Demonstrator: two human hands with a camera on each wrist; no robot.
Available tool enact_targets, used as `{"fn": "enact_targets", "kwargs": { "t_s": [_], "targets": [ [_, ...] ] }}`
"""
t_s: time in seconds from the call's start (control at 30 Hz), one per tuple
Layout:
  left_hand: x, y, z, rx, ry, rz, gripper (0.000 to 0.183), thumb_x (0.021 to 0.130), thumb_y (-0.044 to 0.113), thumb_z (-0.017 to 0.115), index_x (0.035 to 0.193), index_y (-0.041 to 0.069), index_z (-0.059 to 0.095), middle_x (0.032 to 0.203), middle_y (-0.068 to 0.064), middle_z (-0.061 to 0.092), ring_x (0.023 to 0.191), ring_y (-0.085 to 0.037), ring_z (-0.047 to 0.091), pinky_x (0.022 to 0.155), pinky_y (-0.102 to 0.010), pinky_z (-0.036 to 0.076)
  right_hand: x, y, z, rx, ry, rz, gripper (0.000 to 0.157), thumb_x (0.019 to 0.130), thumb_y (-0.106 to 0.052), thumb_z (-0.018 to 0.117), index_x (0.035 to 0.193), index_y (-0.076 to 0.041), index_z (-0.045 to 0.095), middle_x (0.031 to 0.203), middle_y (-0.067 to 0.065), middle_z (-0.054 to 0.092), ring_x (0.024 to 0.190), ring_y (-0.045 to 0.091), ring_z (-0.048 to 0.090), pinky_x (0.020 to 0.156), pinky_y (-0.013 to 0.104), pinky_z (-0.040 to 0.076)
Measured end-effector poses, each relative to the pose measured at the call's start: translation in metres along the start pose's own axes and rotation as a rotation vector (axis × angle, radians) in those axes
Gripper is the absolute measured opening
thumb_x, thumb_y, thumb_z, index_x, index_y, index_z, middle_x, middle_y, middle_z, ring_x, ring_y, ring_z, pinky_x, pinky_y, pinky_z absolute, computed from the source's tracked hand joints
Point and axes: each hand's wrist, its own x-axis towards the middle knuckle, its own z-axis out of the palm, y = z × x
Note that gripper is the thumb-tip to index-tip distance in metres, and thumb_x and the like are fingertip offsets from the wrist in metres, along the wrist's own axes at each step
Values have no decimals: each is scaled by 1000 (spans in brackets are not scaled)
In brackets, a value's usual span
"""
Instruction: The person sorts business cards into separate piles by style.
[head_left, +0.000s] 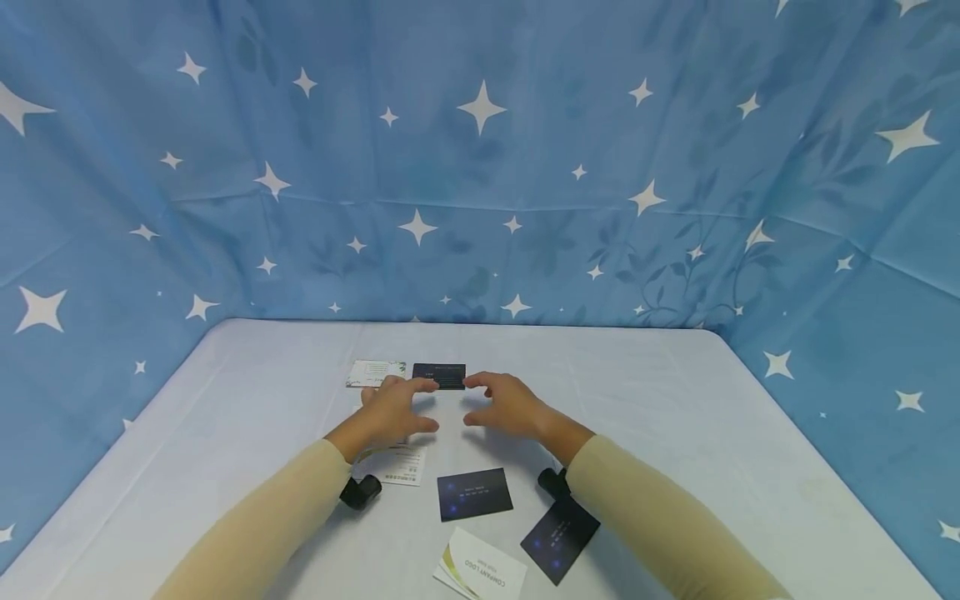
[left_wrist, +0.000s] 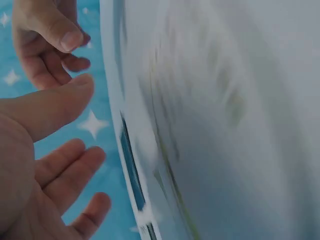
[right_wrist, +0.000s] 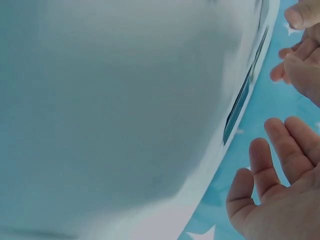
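Observation:
Over the middle of the table my left hand (head_left: 392, 411) and right hand (head_left: 510, 407) face each other, thumbs and fingers spread, a gap between them and nothing held. Just beyond the fingertips lies a black business card (head_left: 439, 375), overlapped by both index fingers in the head view. To its left is a white card with green leaf corners (head_left: 375, 372). Partly hidden under my left wrist is another white card with printed text (head_left: 401, 467). In the left wrist view my left hand (left_wrist: 45, 165) has loosely bent fingers; the right wrist view shows my right hand (right_wrist: 285, 180) likewise.
Nearer to me lie a dark blue card (head_left: 475, 494), a second dark blue card (head_left: 560, 542) partly behind my right sleeve, and white COMPANY LOGO cards (head_left: 483, 567). A white cloth covers the table (head_left: 637, 375). A blue star-patterned curtain (head_left: 480, 167) hangs behind it.

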Motion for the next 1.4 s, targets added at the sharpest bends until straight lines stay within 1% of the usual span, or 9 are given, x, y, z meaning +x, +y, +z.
{"fn": "enact_targets", "kwargs": {
  "t_s": [0.13,0.3,0.5,0.63,0.73,0.97,1.07,1.23,1.4],
  "targets": [
    [-26,9,7,10,6,44,63,78,33,87,135,21,64,125,0,63,123,-25,44,87,-53,24,-26,-1,1,-22,-29,-26,60,84,-26,83,138,-14,60,134,3,60,118,27,56,95,46,47],
    [-54,16,12,-20,-4,80,61,73,33,90,128,20,67,114,3,62,115,-22,47,86,-51,23,-58,2,4,-39,-79,-56,66,80,-30,86,139,-14,60,130,8,58,118,29,54,97,51,44],
    [-75,24,22,-5,-51,184,63,65,34,94,122,17,70,102,7,64,100,-17,46,81,-50,23,-85,5,8,-129,-129,-77,70,77,-36,87,139,-16,60,129,6,59,117,26,50,98,53,39],
    [-80,27,28,26,-37,224,61,63,34,94,117,16,71,100,8,64,97,-16,44,80,-50,22,-90,6,10,-187,-134,-121,66,77,-33,87,135,-13,62,127,4,63,111,22,51,95,51,37],
    [-81,28,30,45,-26,231,60,62,33,95,114,16,72,98,8,63,96,-17,44,79,-50,22,-91,8,11,-225,-132,-143,62,78,-32,86,132,-12,64,125,1,65,108,20,51,93,49,37],
    [-80,31,31,127,0,244,55,66,34,93,114,16,73,98,8,63,98,-17,45,77,-47,24,-91,8,11,-281,-112,-185,53,82,-33,82,128,-12,67,122,-4,67,112,19,52,93,49,34],
    [-79,32,32,127,11,241,52,68,32,92,114,16,73,97,8,63,98,-18,45,77,-48,23,-91,7,11,-294,-103,-194,52,82,-34,81,128,-12,67,121,-4,68,111,19,52,94,49,34],
    [-79,31,32,115,13,236,48,71,31,90,114,16,73,95,8,63,97,-17,45,78,-48,23,-93,7,11,-292,-113,-186,57,81,-38,83,129,-13,66,124,-4,66,112,18,52,95,50,34],
    [-79,28,28,67,15,237,45,74,28,87,115,16,73,94,7,61,96,-17,43,78,-48,22,-93,8,10,-294,-99,-191,55,82,-36,82,129,-12,66,124,-3,66,113,19,53,96,50,35]
  ]
}}
